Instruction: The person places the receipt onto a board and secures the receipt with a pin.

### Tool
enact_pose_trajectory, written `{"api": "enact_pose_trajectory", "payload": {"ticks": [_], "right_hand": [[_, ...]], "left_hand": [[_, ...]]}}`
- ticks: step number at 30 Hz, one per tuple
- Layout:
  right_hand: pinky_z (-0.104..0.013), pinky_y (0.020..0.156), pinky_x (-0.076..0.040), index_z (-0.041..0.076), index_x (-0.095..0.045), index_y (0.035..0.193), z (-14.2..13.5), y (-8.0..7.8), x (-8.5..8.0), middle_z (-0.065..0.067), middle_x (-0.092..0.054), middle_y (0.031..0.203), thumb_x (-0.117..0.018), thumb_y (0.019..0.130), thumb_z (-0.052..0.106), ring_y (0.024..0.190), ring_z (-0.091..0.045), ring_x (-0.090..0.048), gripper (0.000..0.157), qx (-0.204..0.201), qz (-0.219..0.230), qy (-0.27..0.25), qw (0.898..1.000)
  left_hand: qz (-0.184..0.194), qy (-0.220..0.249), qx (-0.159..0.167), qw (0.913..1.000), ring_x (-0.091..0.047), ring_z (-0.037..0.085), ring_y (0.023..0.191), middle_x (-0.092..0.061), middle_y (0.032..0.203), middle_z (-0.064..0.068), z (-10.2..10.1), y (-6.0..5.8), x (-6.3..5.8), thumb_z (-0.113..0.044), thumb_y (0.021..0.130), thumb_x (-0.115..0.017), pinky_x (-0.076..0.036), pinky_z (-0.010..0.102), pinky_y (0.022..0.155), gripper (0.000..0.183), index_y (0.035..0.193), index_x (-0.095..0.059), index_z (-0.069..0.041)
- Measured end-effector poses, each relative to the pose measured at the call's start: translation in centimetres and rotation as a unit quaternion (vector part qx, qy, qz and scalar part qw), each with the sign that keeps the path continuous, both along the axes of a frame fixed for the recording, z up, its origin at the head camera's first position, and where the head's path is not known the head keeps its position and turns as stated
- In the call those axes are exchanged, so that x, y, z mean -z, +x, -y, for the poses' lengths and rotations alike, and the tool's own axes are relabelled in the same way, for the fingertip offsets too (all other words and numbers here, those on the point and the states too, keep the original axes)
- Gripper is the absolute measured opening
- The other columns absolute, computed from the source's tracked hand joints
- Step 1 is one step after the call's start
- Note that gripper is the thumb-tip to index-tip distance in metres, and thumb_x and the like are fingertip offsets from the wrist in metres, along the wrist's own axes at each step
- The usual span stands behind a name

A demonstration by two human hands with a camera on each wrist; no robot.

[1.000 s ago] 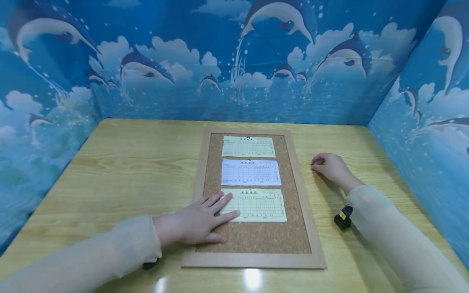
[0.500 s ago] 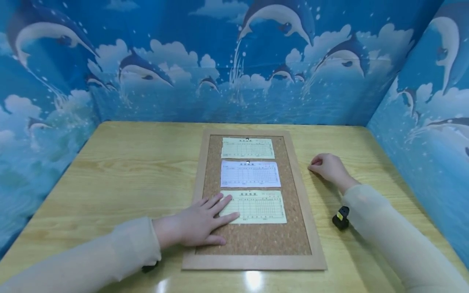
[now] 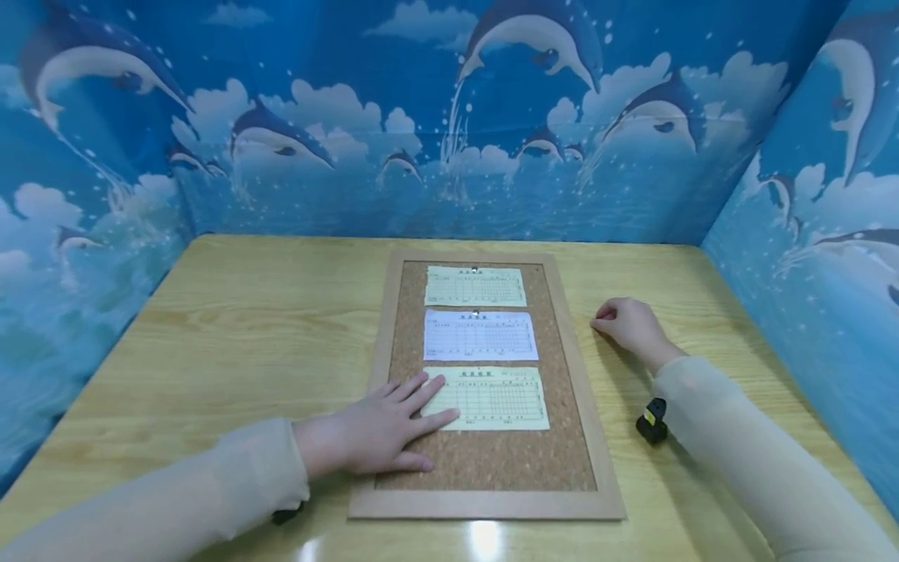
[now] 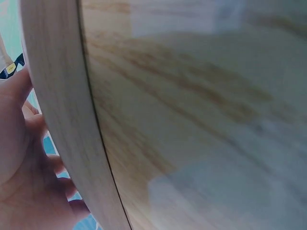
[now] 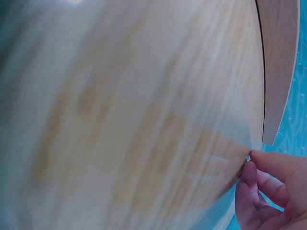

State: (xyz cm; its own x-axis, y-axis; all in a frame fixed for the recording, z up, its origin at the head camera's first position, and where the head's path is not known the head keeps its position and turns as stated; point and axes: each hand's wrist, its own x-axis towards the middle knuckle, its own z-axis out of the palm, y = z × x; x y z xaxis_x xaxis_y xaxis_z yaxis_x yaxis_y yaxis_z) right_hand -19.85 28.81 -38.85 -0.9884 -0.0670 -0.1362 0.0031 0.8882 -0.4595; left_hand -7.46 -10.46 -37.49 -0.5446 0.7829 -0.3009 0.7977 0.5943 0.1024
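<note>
My left hand [image 3: 386, 428] lies flat with spread fingers on the left side of the framed corkboard [image 3: 506, 468]. Its fingertips rest on the lowest pale green paper form [image 3: 495, 398]. Above that sheet are a lilac form [image 3: 480, 336] and another green form [image 3: 475, 287], each with a shiny pin at its top edge. To the right of the board, my right hand [image 3: 634, 325] is low over the table, thumb and index finger pinched together. A tiny dark pin [image 5: 248, 157] shows between these fingertips in the right wrist view, mostly hidden.
The board lies on a wood-grain table [image 3: 267, 312]. A blue dolphin-print cloth [image 3: 435, 187] closes off the back and both sides. A black device [image 3: 652, 421] sits at the right wrist, beside the cuff.
My right hand has shifted slightly left towards the board's edge, still pinching. The small dark tip seen at its fingers earlier is hidden in the head view. My left hand stays in place.
</note>
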Motion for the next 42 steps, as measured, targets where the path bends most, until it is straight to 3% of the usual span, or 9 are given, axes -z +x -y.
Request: {"api": "enact_pose_trajectory", "payload": {"ticks": [42], "right_hand": [[-0.043, 0.07, -0.045, -0.006, -0.063, 0.098, 0.62, 0.38, -0.05, -0.018, -0.062, 0.087, -0.059, 0.091, 0.012, 0.078, -0.029, -0.057, 0.02, -0.012, -0.02, 0.036, 0.999]], "left_hand": [[0.007, 0.003, -0.006, 1.0, -0.004, 0.034, 0.14, -0.001, 0.155, 0.013, 0.12, 0.09, 0.14, -0.064, 0.092, -0.028, -0.019, 0.051, 0.108, 0.068, 0.15, -0.018, -0.03]]}}
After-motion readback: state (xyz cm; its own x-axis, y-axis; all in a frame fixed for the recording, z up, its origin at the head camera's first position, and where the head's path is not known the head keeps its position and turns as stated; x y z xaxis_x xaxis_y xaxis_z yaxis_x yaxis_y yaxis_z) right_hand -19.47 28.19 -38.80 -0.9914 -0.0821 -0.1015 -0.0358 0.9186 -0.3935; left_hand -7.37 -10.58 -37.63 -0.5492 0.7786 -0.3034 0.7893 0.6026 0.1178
